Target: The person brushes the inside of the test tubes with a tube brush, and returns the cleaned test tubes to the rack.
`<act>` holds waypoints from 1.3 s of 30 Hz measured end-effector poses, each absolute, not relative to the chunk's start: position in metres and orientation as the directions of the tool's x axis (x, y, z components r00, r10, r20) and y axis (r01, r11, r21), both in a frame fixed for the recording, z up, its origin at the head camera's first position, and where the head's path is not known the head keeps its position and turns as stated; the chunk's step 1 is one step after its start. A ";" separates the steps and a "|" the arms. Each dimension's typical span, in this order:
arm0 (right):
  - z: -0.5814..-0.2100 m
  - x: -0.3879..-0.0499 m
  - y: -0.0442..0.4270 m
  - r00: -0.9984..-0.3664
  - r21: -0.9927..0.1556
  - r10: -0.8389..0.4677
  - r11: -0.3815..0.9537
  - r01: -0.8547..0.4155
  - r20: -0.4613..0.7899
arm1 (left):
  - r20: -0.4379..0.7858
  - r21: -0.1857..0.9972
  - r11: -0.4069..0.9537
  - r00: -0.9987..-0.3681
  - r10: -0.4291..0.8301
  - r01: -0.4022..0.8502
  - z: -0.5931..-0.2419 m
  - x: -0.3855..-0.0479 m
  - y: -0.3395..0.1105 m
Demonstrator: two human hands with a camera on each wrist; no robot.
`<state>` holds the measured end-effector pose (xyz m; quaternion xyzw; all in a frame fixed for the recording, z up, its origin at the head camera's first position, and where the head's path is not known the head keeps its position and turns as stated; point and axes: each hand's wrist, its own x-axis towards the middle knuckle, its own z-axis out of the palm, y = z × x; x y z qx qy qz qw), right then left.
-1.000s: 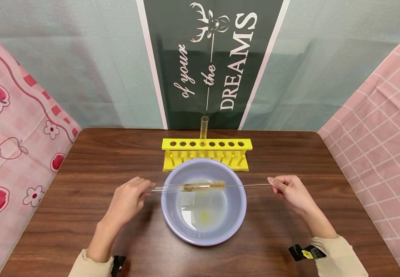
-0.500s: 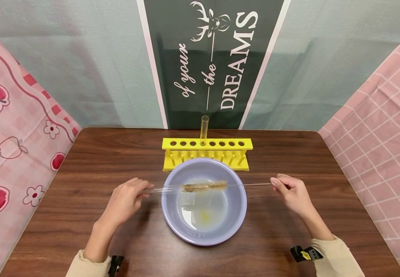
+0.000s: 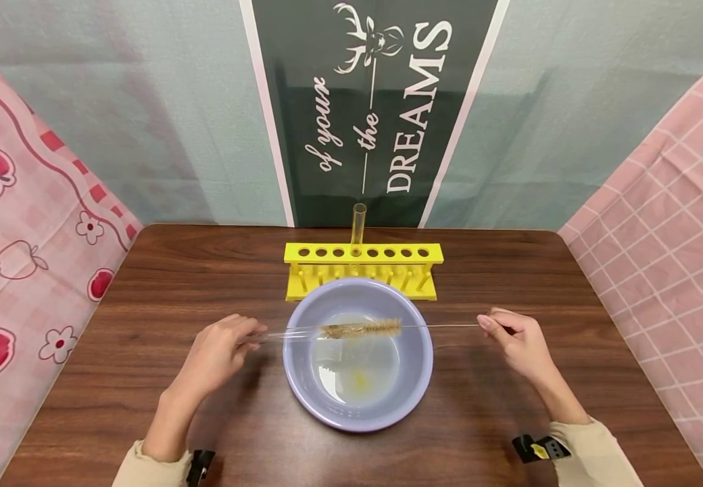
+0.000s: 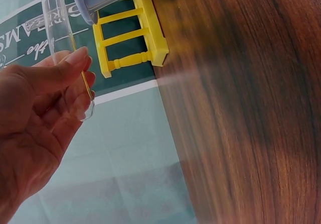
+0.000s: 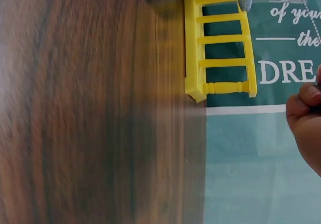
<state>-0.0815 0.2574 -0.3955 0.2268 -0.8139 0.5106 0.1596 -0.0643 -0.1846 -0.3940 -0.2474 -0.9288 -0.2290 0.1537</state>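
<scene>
Over a lavender basin, a clear glass test tube lies roughly level. My left hand pinches its rounded end between thumb and fingers, as the left wrist view shows on the tube. A test tube brush with tan bristles sits partly inside the tube's mouth, and its right-hand bristles stick out. My right hand pinches the brush's thin wire handle to the right of the basin. In the right wrist view, the twisted wire runs up from the fingers at the edge.
Cloudy water with a yellow patch lies in the basin. Behind it stands a yellow test tube rack, holding one upright test tube. Beneath is a dark wooden table, with curtains at the back and sides.
The brush has slid slightly right, so more bristles show outside the tube. My right hand has drawn a little right and my left hand a little left.
</scene>
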 end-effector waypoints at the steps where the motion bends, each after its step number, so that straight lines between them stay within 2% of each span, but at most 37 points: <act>1: -0.398 -0.082 0.259 -0.870 -0.784 -0.190 0.378 -0.493 0.455 | 0.402 0.347 0.772 -0.828 0.391 0.533 -0.394 -0.064 -0.185; 6: -0.399 -0.082 0.262 -0.967 -0.892 -0.096 0.373 -0.254 0.235 | 0.431 0.329 0.768 -0.811 0.396 0.549 -0.394 -0.065 -0.185; 9: -0.396 -0.082 0.262 -0.989 -0.960 -0.097 0.245 -0.136 0.115 | 0.446 0.320 0.767 -0.802 0.396 0.557 -0.395 -0.064 -0.186; 15: -0.395 -0.083 0.264 -0.972 -0.997 -0.235 -0.077 0.029 -0.010 | 0.461 0.311 0.770 -0.797 0.391 0.557 -0.396 -0.064 -0.186; 23: -0.388 -0.088 0.269 -0.913 -0.936 -0.383 -0.249 0.248 -0.140 | 0.452 0.320 0.769 -0.803 0.389 0.553 -0.397 -0.063 -0.187; 27: -0.387 -0.090 0.274 -0.893 -0.912 -0.428 -0.296 0.283 -0.139 | 0.451 0.320 0.768 -0.802 0.391 0.554 -0.397 -0.063 -0.187; 31: -0.387 -0.089 0.275 -0.891 -0.922 -0.438 -0.285 0.261 -0.117 | 0.453 0.316 0.770 -0.802 0.390 0.554 -0.397 -0.063 -0.187; 34: -0.387 -0.088 0.274 -0.911 -0.954 -0.398 -0.216 0.207 -0.108 | 0.454 0.319 0.768 -0.801 0.390 0.555 -0.397 -0.062 -0.188; 39: -0.387 -0.086 0.275 -0.951 -0.993 -0.292 -0.026 0.112 -0.100 | 0.450 0.330 0.765 -0.804 0.388 0.554 -0.398 -0.060 -0.190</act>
